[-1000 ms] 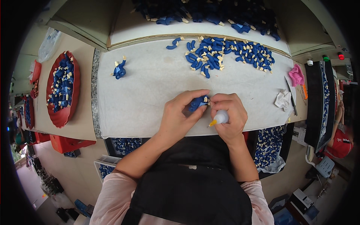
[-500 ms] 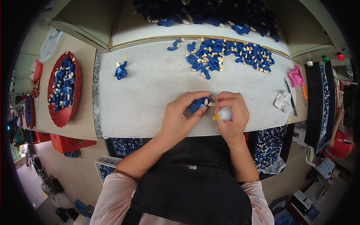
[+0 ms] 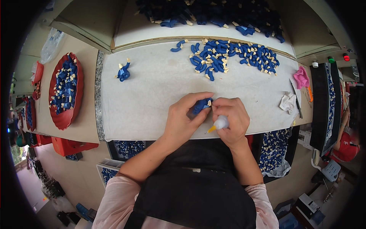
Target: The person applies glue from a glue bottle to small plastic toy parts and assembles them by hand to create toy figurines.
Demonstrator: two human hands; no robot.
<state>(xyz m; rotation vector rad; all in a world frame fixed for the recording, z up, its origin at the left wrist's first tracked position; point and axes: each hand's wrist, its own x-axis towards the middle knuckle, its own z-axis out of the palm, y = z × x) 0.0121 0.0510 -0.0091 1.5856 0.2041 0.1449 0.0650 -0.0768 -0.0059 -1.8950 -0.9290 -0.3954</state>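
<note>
Left hand [image 3: 183, 113] pinches small blue-and-cream figure [image 3: 198, 106] thumb-to-forefinger | right hand [image 3: 233, 117] grips whitish, yellow-tipped bottle [image 3: 221, 122] | right fingertips perhaps touch figure

Small blue piece [image 3: 198, 106], cream part showing, in left hand [image 3: 183, 115]; pale bottle [image 3: 222, 122], yellow tip [image 3: 211, 129] angled down-left, in right hand [image 3: 235, 121]

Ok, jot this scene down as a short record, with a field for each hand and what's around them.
Left hand: left hand grips a blue piece between thumb and fingers
Right hand: right hand holds a white bottle, yellow tip pointing left; fingertips close to the blue piece, contact unclear
Surface: white-covered worktop
Far side: pile of blue-and-cream parts
Left side: lone blue figure; beyond it, red tray of blue-and-cream pieces
Right side: crumpled white tissue, pink item
</note>
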